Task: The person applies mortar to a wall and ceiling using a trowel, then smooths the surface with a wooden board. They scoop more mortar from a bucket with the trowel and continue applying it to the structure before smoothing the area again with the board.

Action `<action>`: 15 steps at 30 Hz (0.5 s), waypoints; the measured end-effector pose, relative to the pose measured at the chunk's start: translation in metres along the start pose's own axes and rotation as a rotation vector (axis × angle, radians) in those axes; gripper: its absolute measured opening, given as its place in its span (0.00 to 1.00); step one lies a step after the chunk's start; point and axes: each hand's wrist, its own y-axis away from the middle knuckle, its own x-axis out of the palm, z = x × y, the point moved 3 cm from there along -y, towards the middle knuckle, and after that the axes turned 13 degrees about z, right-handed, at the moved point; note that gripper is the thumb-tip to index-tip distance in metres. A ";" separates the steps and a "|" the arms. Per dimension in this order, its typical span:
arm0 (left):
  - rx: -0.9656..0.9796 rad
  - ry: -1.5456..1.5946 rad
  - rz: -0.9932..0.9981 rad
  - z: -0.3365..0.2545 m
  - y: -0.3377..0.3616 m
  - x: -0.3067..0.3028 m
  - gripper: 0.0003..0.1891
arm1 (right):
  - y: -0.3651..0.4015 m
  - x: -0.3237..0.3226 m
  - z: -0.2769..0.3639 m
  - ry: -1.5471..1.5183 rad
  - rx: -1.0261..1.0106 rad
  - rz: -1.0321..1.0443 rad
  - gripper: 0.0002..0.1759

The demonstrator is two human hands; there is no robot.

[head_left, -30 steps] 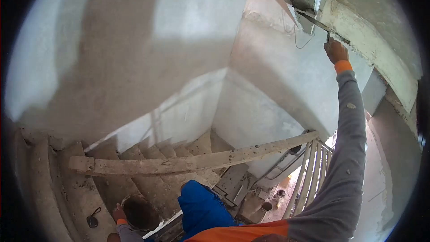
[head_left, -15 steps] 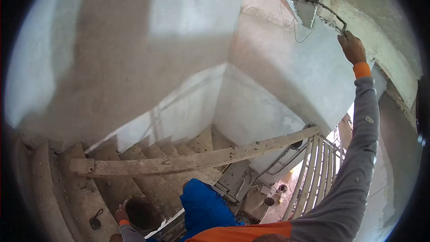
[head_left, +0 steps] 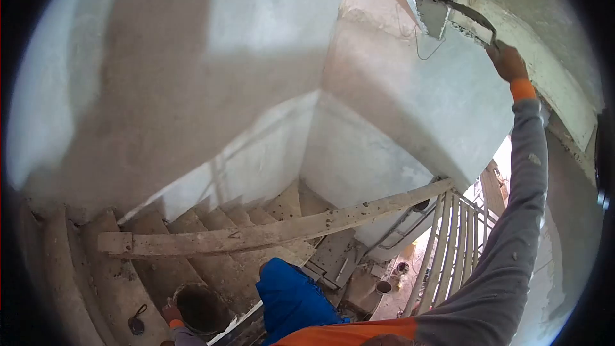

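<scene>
High at the upper right, my right hand is closed around the handle of a trowel. The blade reaches left to the lower edge of a concrete beam; whether it presses on it is hard to tell. Low at the left, my left hand grips the rim of a dark bucket, its fingers partly hidden. The bucket stands on the stairs, and its contents are too dark to make out.
A long wooden plank spans above the concrete stairs. A slatted railing stands at the right. A small dark coiled item lies on a step left of the bucket. A thin wire hangs beneath the beam.
My right hand and the trowel have shifted slightly right and down, and the blade's broad face shows more. My left hand stays at the bucket rim.
</scene>
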 end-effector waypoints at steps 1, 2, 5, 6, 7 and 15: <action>-0.074 0.136 0.037 -0.002 0.008 -0.010 0.30 | 0.009 0.010 -0.002 0.017 0.021 -0.015 0.20; -0.149 0.276 0.070 -0.016 0.023 -0.023 0.30 | 0.020 0.016 -0.003 0.031 0.042 -0.036 0.20; -0.006 0.289 0.063 -0.030 0.034 -0.031 0.30 | 0.038 0.034 0.012 -0.004 0.067 -0.083 0.18; -0.037 0.259 0.049 -0.038 0.042 -0.040 0.31 | 0.039 0.039 0.019 -0.003 0.077 -0.050 0.18; -0.067 0.230 0.035 -0.048 0.055 -0.052 0.31 | 0.033 0.050 0.022 -0.002 0.038 -0.076 0.18; -0.122 0.445 0.151 -0.013 0.019 -0.015 0.31 | -0.034 0.056 0.063 0.062 0.117 -0.096 0.16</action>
